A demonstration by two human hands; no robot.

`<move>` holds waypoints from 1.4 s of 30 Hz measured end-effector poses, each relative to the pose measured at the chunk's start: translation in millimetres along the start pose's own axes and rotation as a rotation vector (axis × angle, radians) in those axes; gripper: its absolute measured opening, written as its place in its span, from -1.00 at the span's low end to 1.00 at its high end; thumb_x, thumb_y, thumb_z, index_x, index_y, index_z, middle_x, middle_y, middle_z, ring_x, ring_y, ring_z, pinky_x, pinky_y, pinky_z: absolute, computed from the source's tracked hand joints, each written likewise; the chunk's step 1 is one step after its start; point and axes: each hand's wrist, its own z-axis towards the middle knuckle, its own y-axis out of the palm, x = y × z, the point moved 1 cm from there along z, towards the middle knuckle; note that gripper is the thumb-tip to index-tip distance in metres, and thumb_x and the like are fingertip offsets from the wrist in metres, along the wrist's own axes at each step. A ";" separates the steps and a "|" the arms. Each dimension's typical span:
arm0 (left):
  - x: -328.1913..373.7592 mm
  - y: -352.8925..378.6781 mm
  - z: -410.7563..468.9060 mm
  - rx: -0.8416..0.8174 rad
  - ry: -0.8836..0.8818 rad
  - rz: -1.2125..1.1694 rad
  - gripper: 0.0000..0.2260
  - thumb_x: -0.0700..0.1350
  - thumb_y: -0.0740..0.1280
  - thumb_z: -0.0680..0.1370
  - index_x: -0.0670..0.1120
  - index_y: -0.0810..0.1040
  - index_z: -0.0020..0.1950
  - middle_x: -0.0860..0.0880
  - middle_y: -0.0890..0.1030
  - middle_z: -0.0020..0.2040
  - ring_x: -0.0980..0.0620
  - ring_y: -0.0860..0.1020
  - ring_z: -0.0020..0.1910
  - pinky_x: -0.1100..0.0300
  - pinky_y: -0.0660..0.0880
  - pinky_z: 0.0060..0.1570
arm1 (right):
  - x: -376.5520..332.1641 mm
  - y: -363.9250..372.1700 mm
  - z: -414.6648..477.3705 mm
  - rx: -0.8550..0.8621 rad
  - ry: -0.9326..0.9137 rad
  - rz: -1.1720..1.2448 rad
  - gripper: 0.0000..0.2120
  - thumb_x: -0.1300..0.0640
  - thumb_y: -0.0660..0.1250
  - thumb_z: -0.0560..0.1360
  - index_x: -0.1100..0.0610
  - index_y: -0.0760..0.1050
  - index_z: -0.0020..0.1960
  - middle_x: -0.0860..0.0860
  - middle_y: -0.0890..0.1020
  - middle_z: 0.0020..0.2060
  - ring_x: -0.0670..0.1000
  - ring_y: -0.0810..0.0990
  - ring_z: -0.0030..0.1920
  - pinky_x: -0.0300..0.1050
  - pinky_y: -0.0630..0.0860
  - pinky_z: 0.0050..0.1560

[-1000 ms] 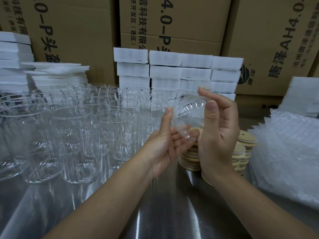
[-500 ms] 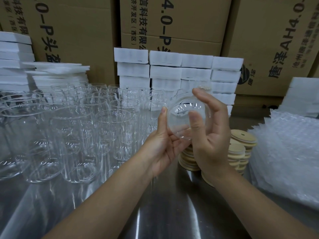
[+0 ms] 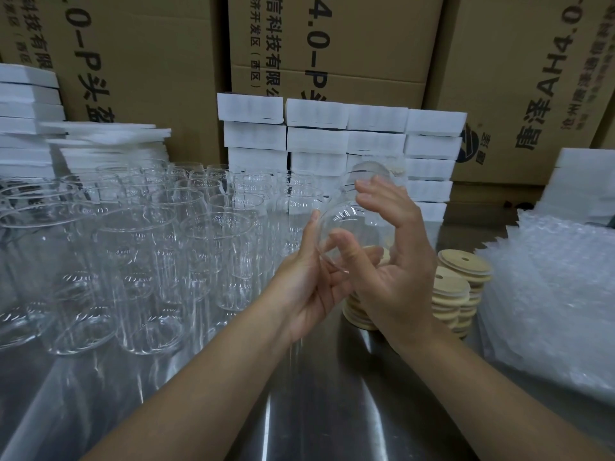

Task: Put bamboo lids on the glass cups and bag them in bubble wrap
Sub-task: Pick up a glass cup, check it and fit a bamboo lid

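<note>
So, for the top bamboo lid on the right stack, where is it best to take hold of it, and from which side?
Probably by its rim, from above. The top bamboo lid lies flat and uncovered on its stack, its thin round edge free all around. The bubble wrap crowds its right side, so a pinch across the front and back edges seems easiest.

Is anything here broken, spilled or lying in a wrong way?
Nothing stands out. The glass cup between the left hand and right hand looks whole, the cups on the table stand upright, and the bamboo lids sit in slightly uneven stacks.
</note>
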 end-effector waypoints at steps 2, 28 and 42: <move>-0.6 -0.3 1.4 -0.011 -0.004 0.011 -0.53 0.26 0.18 0.50 -0.15 0.45 0.08 -0.28 0.68 -0.01 -0.10 0.69 -0.04 0.20 0.62 -0.26 | 0.6 0.4 -0.4 -0.003 -0.023 -0.018 -0.72 0.14 0.36 0.50 0.17 0.43 0.17 0.09 0.54 0.16 0.19 0.50 0.29 0.35 0.33 0.33; -0.2 2.3 -2.4 -0.073 0.225 0.184 -0.26 -0.03 0.52 0.18 0.06 0.45 0.36 -0.02 0.49 0.38 -0.07 0.54 0.29 0.08 0.59 0.08 | 1.1 2.0 2.1 0.180 0.647 0.455 -0.42 -0.05 0.34 0.45 -0.21 0.11 0.35 -0.11 0.26 0.45 -0.39 0.38 0.29 -0.43 0.40 0.22; -13.2 6.8 -5.1 0.016 0.357 0.433 -0.29 -0.14 0.60 0.18 0.02 0.39 0.26 0.08 0.47 0.19 0.35 0.63 -0.09 0.43 0.52 -0.22 | 4.2 -1.1 5.7 0.330 0.803 0.450 -0.10 -0.23 0.37 0.28 -0.08 0.04 0.50 -0.10 0.44 0.27 -0.08 0.57 0.20 -0.02 0.56 0.19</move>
